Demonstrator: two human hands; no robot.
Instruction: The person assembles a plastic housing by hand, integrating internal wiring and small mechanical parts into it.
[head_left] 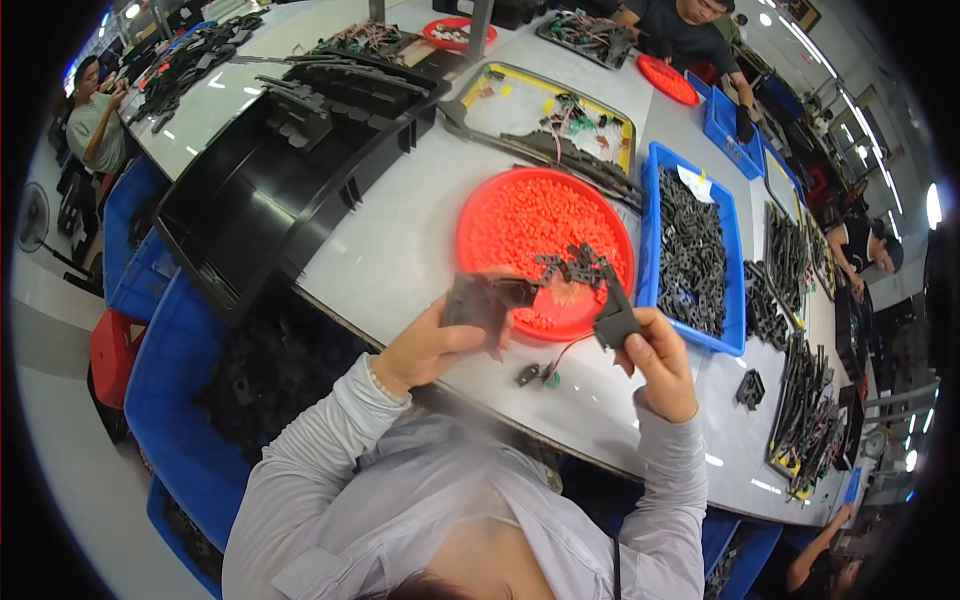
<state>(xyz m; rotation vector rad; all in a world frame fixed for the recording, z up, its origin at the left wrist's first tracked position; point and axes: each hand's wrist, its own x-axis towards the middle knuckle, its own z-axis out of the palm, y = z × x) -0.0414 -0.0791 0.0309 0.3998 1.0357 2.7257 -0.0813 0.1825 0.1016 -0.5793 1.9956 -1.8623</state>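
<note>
My left hand (440,345) grips a flat black plastic part (476,303), smeared by motion, at the near left edge of a round red tray (463,232). Between the thumb and fingers of my right hand (662,365) is a black plastic bracket (615,322) with a long arm pointing up, at the tray's near right side. Small red pieces (540,215) fill much of the tray, and several small black parts (570,265) lie on top of them. Just below the tray, a small black connector with a wire (530,374) rests on the white table (400,215).
A blue bin (650,205) of black parts stands right of the tray. A large black crate (245,215) is at the left, above a blue tub (165,385). Behind lies a yellow-edged tray (505,90) with wired pieces. Other people (690,40) sit around the table.
</note>
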